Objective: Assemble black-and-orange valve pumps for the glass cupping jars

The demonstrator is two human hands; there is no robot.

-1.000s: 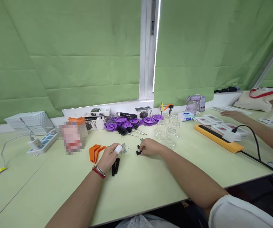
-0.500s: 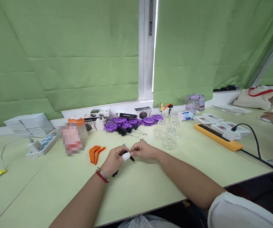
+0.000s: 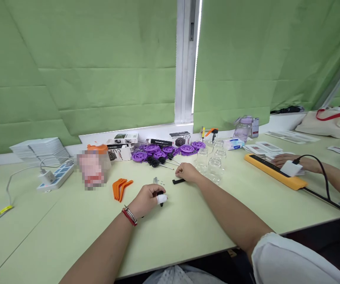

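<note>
A small black part [image 3: 161, 203] is pinched in my left hand [image 3: 146, 200], whose thumb has a white wrap. My right hand [image 3: 187, 172] is farther forward, its fingers closed together over the table beside a black strip [image 3: 178, 181]; whatever lies between its fingertips is too small to make out. Silvery metal pieces [image 3: 155, 180] lie just beyond my left hand. Orange curved parts [image 3: 119, 189] rest to its left. Behind my hands sit black-handled tools [image 3: 154, 162] and a pile of purple wheel-shaped parts [image 3: 152, 150].
Upturned clear glasses [image 3: 215, 169] stand right of my right hand. An orange power strip [image 3: 276, 172] lies farther right, with another person's hand [image 3: 288, 159] behind it. At left are a white power strip [image 3: 60, 176] and stacked white sheets [image 3: 39, 153].
My right hand has moved away from my left, forward and right, to beside the black strip. My left hand keeps the black part. The other person's hand has reached in behind the orange power strip.
</note>
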